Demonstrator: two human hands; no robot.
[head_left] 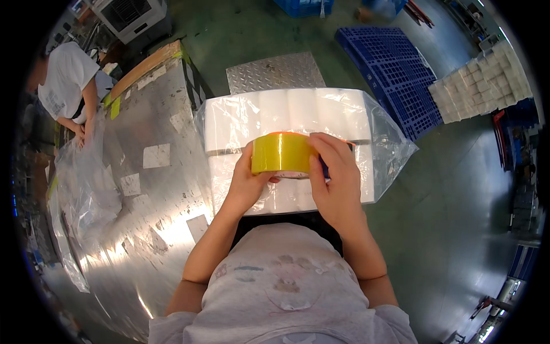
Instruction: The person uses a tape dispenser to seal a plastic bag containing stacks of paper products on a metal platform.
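Between my two hands is a wide roll of yellow packing tape (279, 153), held above a large clear plastic bag (391, 153) full of white rolls (286, 109) packed in rows. My left hand (247, 182) grips the tape roll's left side, fingers partly hidden behind it. At the right side my right hand (337, 178) is closed, its fingers bent over the roll's edge. A dark blue piece, perhaps part of a tape dispenser, shows beneath the right fingers; most of it is hidden. An orange edge runs along the top of the tape.
A metal-topped table (154, 195) with scraps of paper stuck on it stands to the left. Across it, a person in a white shirt (69, 80) handles clear plastic. A diamond-plate metal sheet (278, 71) lies beyond the bag. Blue pallet (395, 74) and stacked white packs (481, 83) stand far right.
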